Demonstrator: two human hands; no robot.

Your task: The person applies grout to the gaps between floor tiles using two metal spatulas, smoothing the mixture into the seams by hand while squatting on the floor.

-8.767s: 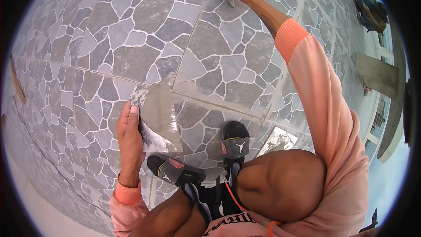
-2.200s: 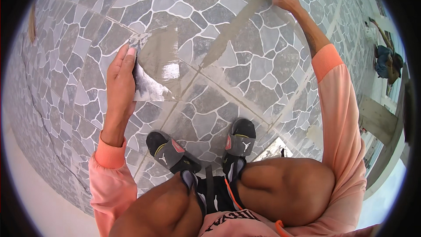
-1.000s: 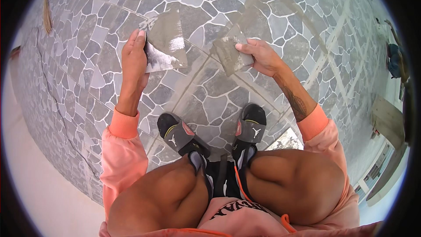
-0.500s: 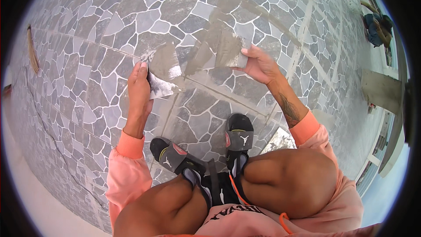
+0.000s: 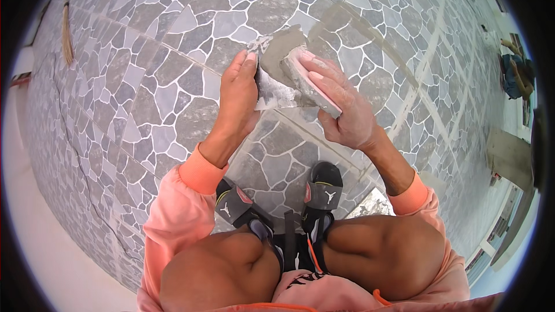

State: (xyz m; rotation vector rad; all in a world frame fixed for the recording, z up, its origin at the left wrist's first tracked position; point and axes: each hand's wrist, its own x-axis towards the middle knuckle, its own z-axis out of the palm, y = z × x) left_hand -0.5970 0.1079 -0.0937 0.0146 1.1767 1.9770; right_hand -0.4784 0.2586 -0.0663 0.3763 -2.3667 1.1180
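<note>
My left hand (image 5: 236, 86) grips the left edge of a flat silver metal plate (image 5: 272, 95) carrying grey paste (image 5: 280, 49). My right hand (image 5: 352, 115), dusted grey, is closed on a flat rectangular spreader (image 5: 309, 81), tilted on its side against the paste at the plate's right part; its underside is hidden. Below both hands lies floor tile (image 5: 191, 115) with a grey stone pattern and white veins, marked by a smeared grey band (image 5: 387, 46) at upper right. My sandalled feet (image 5: 322, 190) are under me, between my bare knees.
A straw broom (image 5: 67, 34) and a thin cable (image 5: 81, 167) lie on the left. A silvery sheet (image 5: 374, 202) is beside my right foot. At the far right are another person (image 5: 515, 78), crouched or seated, and a concrete-coloured slab (image 5: 509, 159). A pale wall (image 5: 52, 219) curves at lower left.
Over the last second my hands came together. The plate moved right, and my right hand brought the spreader left onto it, turning it onto its edge. Earlier that hand reached out along the floor.
</note>
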